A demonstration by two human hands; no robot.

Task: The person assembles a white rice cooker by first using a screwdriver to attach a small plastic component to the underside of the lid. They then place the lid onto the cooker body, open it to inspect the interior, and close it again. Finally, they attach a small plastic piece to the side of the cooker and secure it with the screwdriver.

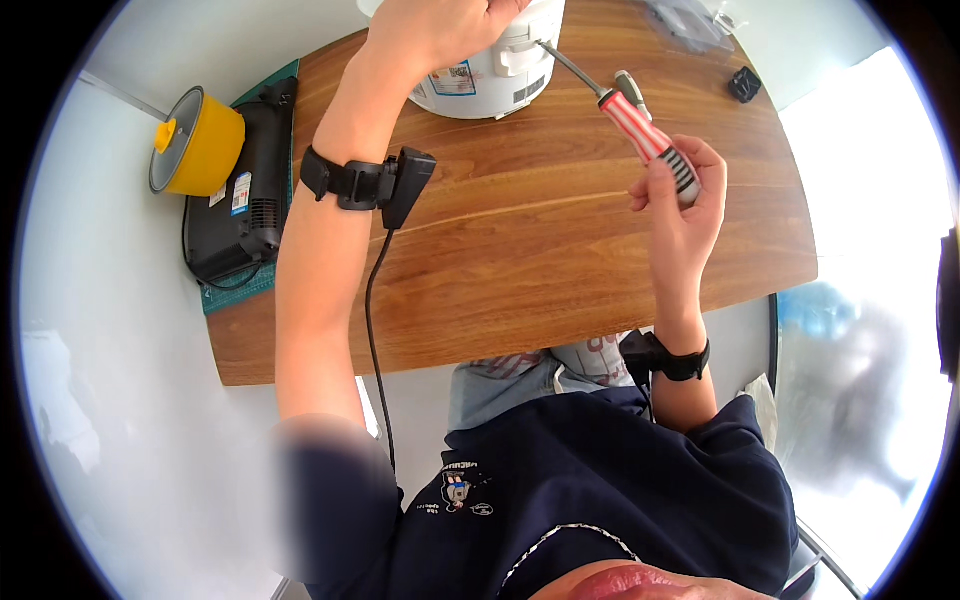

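A white round appliance like a rice cooker (482,85) stands at the table's far edge, its top cut off by the picture. My left hand (435,30) is closed on its upper part, fingers curled and partly out of view. In my right hand (690,185) is a screwdriver (632,125) with a red-and-white striped handle, held near its black-and-grey end. Its metal shaft points up and left, and the tip meets the appliance's side beside a protruding white bracket (516,60). Whether a screw sits there I cannot make out.
Behind the screwdriver lies a small white-and-grey tool (630,90). A black clip-like object (744,85) and clear plastic bags (690,25) are at the far right. On the left, a yellow pot (205,145) rests on a black appliance (245,225) over a green mat (215,298). A cable (372,330) hangs from my left wrist strap.
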